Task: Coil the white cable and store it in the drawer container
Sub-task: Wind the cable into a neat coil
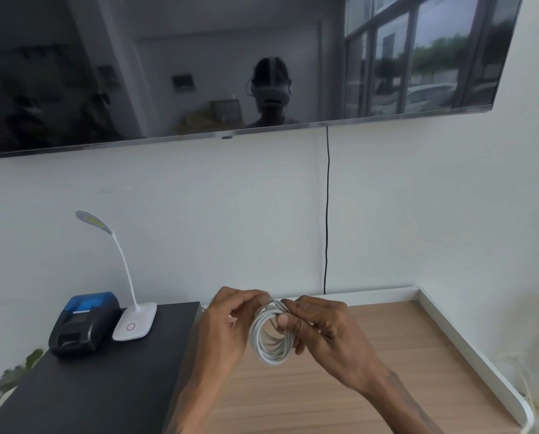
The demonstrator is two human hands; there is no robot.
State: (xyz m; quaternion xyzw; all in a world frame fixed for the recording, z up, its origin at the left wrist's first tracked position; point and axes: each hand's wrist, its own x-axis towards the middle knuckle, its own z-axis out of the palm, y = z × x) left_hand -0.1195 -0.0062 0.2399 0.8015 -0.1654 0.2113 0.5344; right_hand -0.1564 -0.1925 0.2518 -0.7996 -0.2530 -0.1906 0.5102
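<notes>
The white cable (269, 346) is wound into a small round coil of several loops and hangs in the air between my hands, above the wooden table top. My left hand (227, 321) pinches the top of the coil from the left with fingertips. My right hand (318, 327) grips the coil's right side, thumb pressed on the loops near the top. A short cable end sticks up between the two hands. No drawer container is in view.
The wooden table top (371, 355) has a raised white rim (468, 349) along its back and right. To the left, a black surface (105, 380) carries a blue-black small printer (83, 324) and a white desk lamp (135, 324). A black wire (327, 214) hangs from the wall-mounted TV (199, 64).
</notes>
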